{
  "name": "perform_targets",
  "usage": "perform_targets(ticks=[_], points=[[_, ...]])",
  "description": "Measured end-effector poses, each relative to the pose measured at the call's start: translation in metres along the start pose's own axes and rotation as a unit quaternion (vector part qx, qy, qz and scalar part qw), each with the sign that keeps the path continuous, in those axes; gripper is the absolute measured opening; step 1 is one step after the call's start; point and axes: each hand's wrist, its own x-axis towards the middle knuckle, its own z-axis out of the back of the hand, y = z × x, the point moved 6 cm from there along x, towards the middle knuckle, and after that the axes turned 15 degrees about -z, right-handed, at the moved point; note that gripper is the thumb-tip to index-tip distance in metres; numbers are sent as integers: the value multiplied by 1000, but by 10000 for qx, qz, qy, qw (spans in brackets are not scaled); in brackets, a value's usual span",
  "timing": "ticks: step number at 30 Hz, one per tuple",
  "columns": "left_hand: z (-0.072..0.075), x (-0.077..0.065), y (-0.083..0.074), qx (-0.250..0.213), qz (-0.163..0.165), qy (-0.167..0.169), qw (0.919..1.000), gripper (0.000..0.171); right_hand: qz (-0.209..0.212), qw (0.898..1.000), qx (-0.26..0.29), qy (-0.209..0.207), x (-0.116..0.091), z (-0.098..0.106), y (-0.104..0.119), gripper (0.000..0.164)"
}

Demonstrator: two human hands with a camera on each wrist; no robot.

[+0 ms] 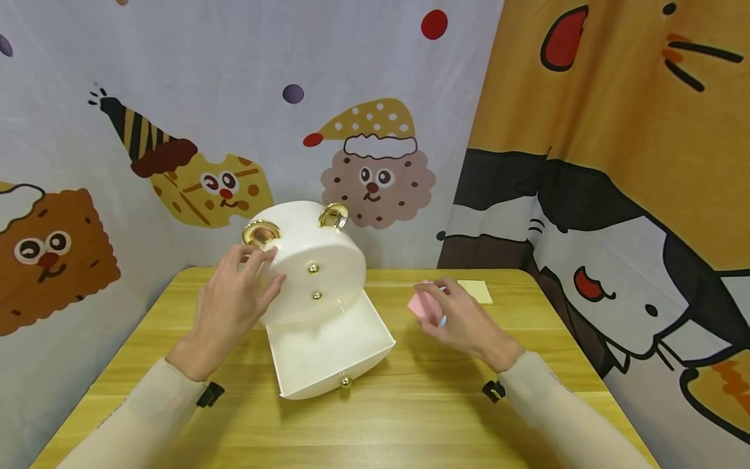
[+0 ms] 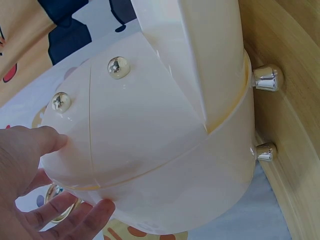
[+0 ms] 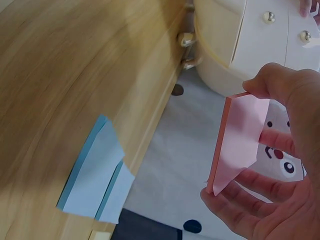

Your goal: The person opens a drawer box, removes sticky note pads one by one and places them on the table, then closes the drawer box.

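A white storage box [image 1: 305, 260] with gold ears stands on the table, its lower drawer [image 1: 328, 345] pulled out towards me and bare inside. My left hand [image 1: 231, 299] is at the box's upper left side, just below one gold ear. In the left wrist view its thumb [image 2: 52, 140] lies over the front face and the other fingers spread along the side. To the right of the drawer, my right hand [image 1: 459, 319] holds a pink sticky-note pad [image 3: 240, 135] between thumb and fingertips. Blue sticky-note pads [image 3: 92, 172] lie on the table below it, mostly hidden by that hand in the head view.
A pale yellow sticky-note pad [image 1: 476, 291] lies near the table's back edge, beyond my right hand. Gold knobs [image 1: 314, 268] stick out from the box front, and another knob [image 1: 346, 382] from the open drawer. A cartoon-printed cloth [image 1: 234, 98] hangs behind the table [image 1: 445, 417].
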Motion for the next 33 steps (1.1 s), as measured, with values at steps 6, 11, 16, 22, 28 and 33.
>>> perform_targets(ticks=[6,11,16,22,28,33], points=[[-1,0,0,12,-5,2,10000,47,-198,9998,-101,3,-1,-1,-15,68],[-2,-2,1,10,3,68,10000,47,-355,9992,-172,-18,0,0,-26,68],[-3,-2,2,-2,-1,61,10000,47,-544,9981,-272,0,-1,2,-35,69],[-2,-1,2,-4,2,42,10000,48,-860,9953,-438,95,-2,1,-50,70],[-2,0,1,18,-7,60,10000,47,-1151,9920,-504,153,-5,1,-66,68],[-1,0,1,38,17,85,10000,48,-1396,9883,-593,180,-8,2,-77,68]])
